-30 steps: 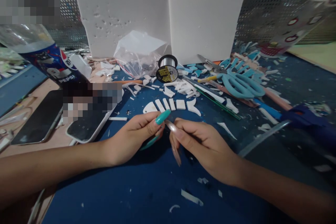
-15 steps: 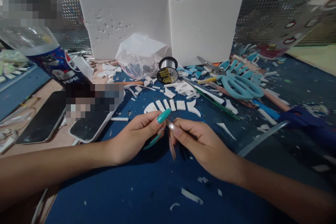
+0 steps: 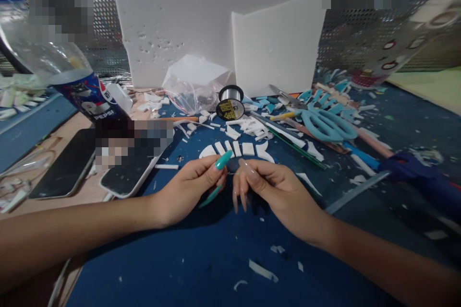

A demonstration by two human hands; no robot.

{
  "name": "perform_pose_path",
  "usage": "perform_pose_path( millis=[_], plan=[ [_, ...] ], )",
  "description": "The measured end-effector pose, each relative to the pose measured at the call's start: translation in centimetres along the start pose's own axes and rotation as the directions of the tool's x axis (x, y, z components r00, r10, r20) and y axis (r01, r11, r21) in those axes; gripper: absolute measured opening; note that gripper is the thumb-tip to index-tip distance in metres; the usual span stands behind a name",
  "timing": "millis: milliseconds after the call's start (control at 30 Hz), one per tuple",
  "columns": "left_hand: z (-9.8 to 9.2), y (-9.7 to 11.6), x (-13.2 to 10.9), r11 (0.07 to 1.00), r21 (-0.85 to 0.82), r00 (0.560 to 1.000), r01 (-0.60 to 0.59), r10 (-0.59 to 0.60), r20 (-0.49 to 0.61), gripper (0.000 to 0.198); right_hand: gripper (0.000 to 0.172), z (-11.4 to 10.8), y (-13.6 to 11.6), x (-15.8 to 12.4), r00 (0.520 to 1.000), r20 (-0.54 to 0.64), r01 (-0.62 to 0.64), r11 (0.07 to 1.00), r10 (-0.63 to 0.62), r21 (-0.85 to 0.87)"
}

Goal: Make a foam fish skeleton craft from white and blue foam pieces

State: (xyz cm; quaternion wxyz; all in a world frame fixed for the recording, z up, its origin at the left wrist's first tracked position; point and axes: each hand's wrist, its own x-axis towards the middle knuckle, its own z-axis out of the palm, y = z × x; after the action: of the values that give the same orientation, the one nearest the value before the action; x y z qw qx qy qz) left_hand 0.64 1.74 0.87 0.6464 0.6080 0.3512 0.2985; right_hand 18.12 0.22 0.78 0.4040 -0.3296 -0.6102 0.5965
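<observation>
My left hand point(image 3: 187, 189) and my right hand point(image 3: 277, 192) meet over the blue mat point(image 3: 187, 259), fingertips almost touching. Both are pinched closed, with a very thin thread or wire stretched between them that I can barely make out. Long teal nails show on the left hand, pale ones on the right. Just beyond the fingertips lies a row of small white cut foam pieces point(image 3: 236, 148). A spool of clear line point(image 3: 230, 103) stands further back.
Teal scissors point(image 3: 324, 122) and coloured sticks lie at the right. Two phones point(image 3: 68, 168) lie at the left beside a Pepsi bottle point(image 3: 82, 93). White foam blocks point(image 3: 277, 43) and a plastic bag point(image 3: 194, 84) stand behind. White scraps litter the mat.
The two hands have drifted slightly up and apart, and the right hand's fingers have curled further down. The camera has tilted a little.
</observation>
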Motion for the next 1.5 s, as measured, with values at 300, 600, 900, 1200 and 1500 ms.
perform_pose_path(
  millis=[300, 600, 900, 1200, 1500],
  plan=[
    [-0.1, -0.3, 0.1, 1.0, 0.012, 0.999, -0.029, 0.029, -0.017, 0.037, 0.035, 0.1, -0.2, -0.5, 0.995, -0.095, -0.003, 0.984, -0.014, -0.177],
    [0.0, -0.4, 0.1, 0.999, 0.032, 0.998, 0.013, -0.011, -0.069, 0.035, 0.035, 0.3, -0.4, -0.9, 0.991, -0.088, 0.052, 0.909, -0.096, -0.413],
    [0.1, -0.4, 0.1, 1.0, 0.002, 0.999, -0.005, 0.005, -0.052, 0.037, 0.035, 0.5, -0.6, -0.9, 0.99, -0.081, 0.065, 0.884, -0.116, -0.463],
    [0.2, -0.1, 0.0, 1.0, 0.008, 0.998, 0.021, -0.02, -0.057, 0.038, 0.035, 0.5, -0.5, -1.1, 0.989, -0.07, 0.084, 0.878, -0.133, -0.471],
    [0.2, -0.1, -0.1, 1.0, 0.029, 0.999, -0.004, 0.005, -0.042, 0.035, 0.035, 0.4, -0.4, -1.0, 0.989, -0.065, 0.084, 0.872, -0.132, -0.483]
  ],
)
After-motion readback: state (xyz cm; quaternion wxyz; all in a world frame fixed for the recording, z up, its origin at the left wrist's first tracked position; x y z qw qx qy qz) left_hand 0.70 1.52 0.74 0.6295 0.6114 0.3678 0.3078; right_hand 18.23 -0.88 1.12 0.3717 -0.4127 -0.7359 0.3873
